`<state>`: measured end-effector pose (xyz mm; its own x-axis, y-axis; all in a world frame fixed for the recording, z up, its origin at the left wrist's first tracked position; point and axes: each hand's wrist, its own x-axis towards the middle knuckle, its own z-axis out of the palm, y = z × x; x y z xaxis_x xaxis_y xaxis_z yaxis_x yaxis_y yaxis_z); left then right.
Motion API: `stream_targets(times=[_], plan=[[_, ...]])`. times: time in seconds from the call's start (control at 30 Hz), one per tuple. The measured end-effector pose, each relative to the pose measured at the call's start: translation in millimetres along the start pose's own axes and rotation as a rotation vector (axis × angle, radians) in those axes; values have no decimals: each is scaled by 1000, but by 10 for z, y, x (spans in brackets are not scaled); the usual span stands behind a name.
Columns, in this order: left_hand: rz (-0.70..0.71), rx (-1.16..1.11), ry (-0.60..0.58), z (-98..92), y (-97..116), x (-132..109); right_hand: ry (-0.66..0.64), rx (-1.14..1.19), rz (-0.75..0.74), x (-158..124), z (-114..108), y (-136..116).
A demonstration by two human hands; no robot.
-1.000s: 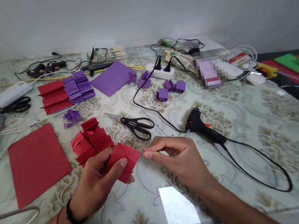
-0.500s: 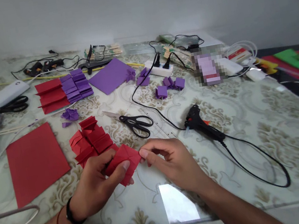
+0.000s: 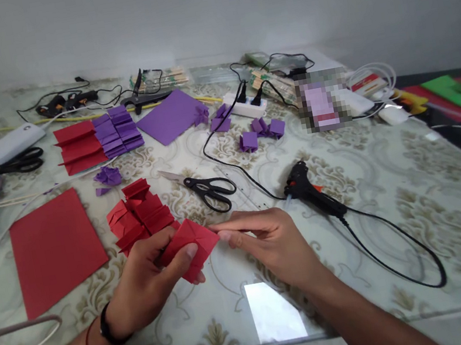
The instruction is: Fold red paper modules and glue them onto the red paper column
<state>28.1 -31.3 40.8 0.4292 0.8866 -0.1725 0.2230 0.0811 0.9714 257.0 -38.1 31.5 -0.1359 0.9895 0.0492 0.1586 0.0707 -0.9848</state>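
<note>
My left hand (image 3: pixel 154 281) grips a folded red paper piece (image 3: pixel 195 241), thumb on top and fingers underneath. At the paper's right corner, my right hand (image 3: pixel 264 238) pinches with thumb and index finger; its other fingers are curled. Just beyond my left hand lie several pleated and folded red paper pieces (image 3: pixel 143 208). Black-handled scissors (image 3: pixel 204 186) rest slightly open past the held paper. To the left is a flat red sheet (image 3: pixel 57 253). A black glue gun (image 3: pixel 314 190) lies to the right of my right hand, its cord looping toward the table's front.
Purple folded pieces (image 3: pixel 248 142) and a purple sheet (image 3: pixel 170 118) lie farther back. A white power strip (image 3: pixel 246 105) has black plugs in it. Pleated red and purple strips (image 3: pixel 78 147), a white power bank (image 3: pixel 14 144) and black pliers (image 3: pixel 141 98) are at the back left.
The folded red paper has turned slightly and shifted a little up and right in my left hand. My right fingers have straightened somewhat at its corner.
</note>
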Motion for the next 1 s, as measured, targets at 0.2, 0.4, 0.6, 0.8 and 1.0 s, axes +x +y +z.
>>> stream_targets(times=[0.2,0.4,0.6,0.8,1.0], plan=[[51,7,-42,-19,7,-1,55,53,79,-12,-1,20],[0,38,-34,-20,-27,5,-191,52,75,-21,63,-20],[29,-33,-85,1,30,28,-152,85,117,-12,101,-15],[29,-163,-52,4,41,22,-96,89,143,-17,22,16],[76,-93,45,2,6,3,-22,166,101,-16,17,34]])
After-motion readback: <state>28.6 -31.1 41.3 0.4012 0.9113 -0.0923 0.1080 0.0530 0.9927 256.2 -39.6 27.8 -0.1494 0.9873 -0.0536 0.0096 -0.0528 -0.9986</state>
